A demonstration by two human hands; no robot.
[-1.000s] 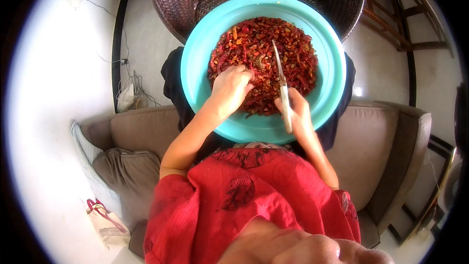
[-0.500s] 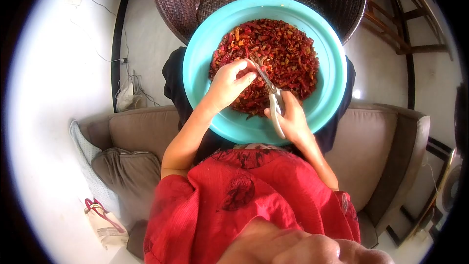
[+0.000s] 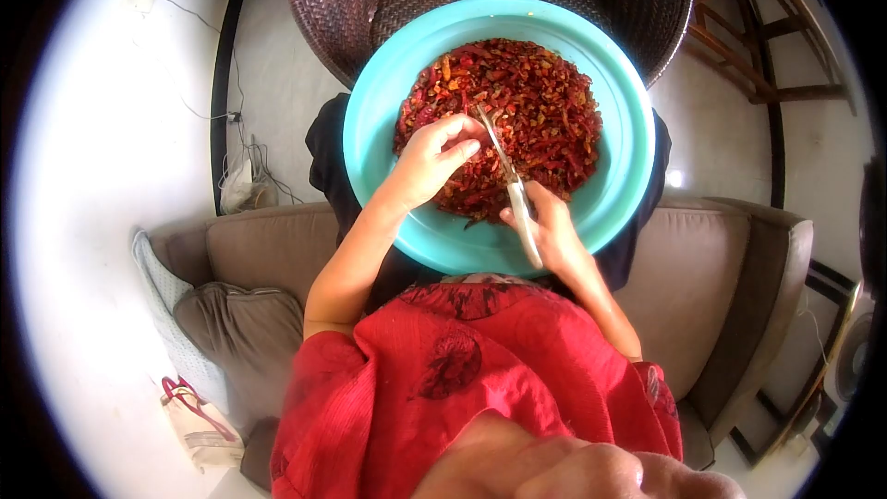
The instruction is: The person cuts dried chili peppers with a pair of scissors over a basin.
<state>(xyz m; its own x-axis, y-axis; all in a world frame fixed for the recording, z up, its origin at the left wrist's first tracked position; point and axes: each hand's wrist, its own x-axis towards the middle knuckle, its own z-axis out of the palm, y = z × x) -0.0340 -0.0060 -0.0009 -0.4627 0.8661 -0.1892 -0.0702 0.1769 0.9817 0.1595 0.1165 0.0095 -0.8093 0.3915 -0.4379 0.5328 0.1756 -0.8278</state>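
Observation:
A turquoise basin (image 3: 370, 148) rests on my lap, holding a heap of cut dried red chilies (image 3: 545, 111). My right hand (image 3: 556, 229) grips a pair of scissors (image 3: 520, 208) by the pale handles, over the near right part of the basin. The scissor blades point up and left above the chilies, their tips close to my left fingertips. Over the left side of the heap, my left hand (image 3: 430, 164) is closed in a pinch beside the blades. What sits between its thumb and fingers is too small to make out.
A dark woven basket (image 3: 319, 14) stands just beyond the basin, with a few red bits inside. I sit on a brown sofa (image 3: 263, 245). A wooden stool (image 3: 739, 46) is at the upper right, cables (image 3: 249, 148) lie on the left floor, and a tote bag (image 3: 203, 434) sits lower left.
The scissors have turned in my right hand, so the handles now look narrower and the blades closer together. My left hand stays in nearly the same place. The basin has shifted very slightly.

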